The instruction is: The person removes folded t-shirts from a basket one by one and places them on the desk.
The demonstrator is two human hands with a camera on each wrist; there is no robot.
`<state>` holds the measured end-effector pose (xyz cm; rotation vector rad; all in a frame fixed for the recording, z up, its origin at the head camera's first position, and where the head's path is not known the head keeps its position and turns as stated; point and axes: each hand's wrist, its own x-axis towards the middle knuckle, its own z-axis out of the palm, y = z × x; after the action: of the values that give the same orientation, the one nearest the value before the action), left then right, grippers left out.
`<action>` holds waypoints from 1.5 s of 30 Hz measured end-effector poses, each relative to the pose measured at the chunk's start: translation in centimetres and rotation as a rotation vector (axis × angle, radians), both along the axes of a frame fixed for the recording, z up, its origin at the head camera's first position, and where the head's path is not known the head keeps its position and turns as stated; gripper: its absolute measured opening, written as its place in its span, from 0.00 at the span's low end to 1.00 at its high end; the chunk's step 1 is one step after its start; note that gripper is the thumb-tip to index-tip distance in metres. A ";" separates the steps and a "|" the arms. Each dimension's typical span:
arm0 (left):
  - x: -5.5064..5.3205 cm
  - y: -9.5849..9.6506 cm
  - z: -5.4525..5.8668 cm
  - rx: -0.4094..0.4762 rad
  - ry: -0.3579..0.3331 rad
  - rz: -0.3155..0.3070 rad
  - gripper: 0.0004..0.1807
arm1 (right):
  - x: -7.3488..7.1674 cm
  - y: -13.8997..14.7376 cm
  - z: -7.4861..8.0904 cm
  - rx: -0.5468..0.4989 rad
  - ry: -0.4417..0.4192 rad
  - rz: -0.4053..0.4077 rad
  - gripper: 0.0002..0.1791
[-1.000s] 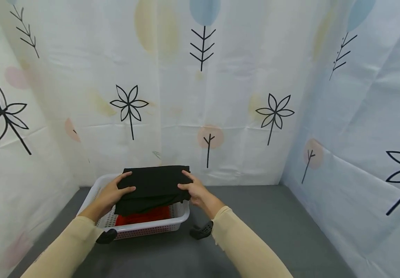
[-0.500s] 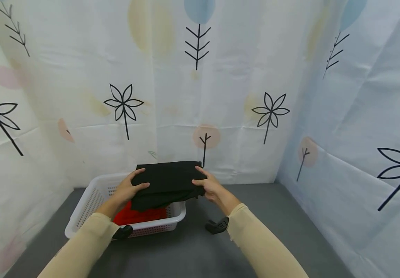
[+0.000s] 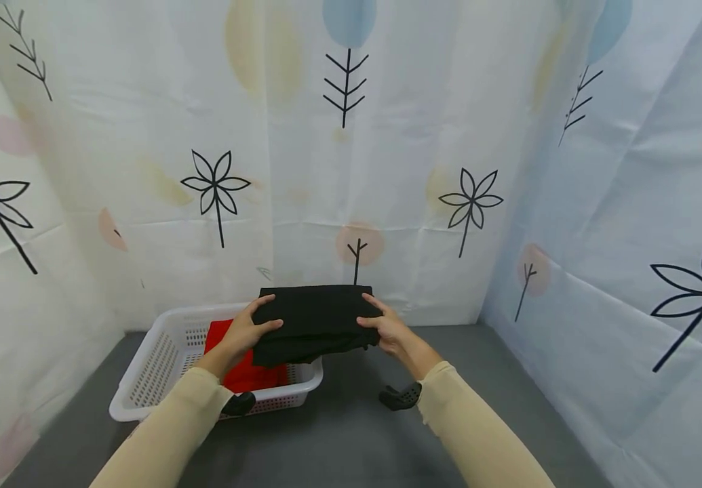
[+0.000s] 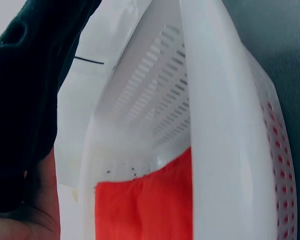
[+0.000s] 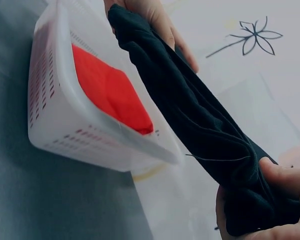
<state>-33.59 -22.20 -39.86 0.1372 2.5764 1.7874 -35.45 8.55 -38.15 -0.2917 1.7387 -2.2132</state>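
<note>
Both hands hold a folded black cloth by its ends, above the right part of a white plastic basket. My left hand grips the left end, thumb on top. On the right end, my right hand pinches the layers between thumb and fingers. The right wrist view shows the cloth's layered edge with a loose thread hanging off it. Inside the basket lies a folded red cloth, partly hidden by my left hand and the black cloth.
The basket stands at the back left of a dark grey tabletop. Patterned white curtains enclose the table at the back and both sides. Black wrist-worn devices sit at both cuffs.
Both hands have carried the black cloth to the right, away from the basket's middle. More of the red cloth and the basket's inside now shows.
</note>
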 end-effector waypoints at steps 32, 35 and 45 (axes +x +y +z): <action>-1.1 6.4 -1.8 0.067 0.008 0.019 0.37 | 0.3 6.6 -2.1 0.002 0.028 -0.045 0.39; -1.2 6.9 -1.9 0.058 0.010 0.027 0.37 | 0.3 7.2 -2.2 0.047 0.035 -0.075 0.39; -1.6 8.8 -1.9 0.090 0.012 0.032 0.36 | 0.5 8.9 -2.1 0.047 0.022 -0.095 0.39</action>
<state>-35.19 -13.38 -41.77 0.1078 2.5205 1.9204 -34.96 17.42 -40.27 -0.2274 1.8496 -2.2385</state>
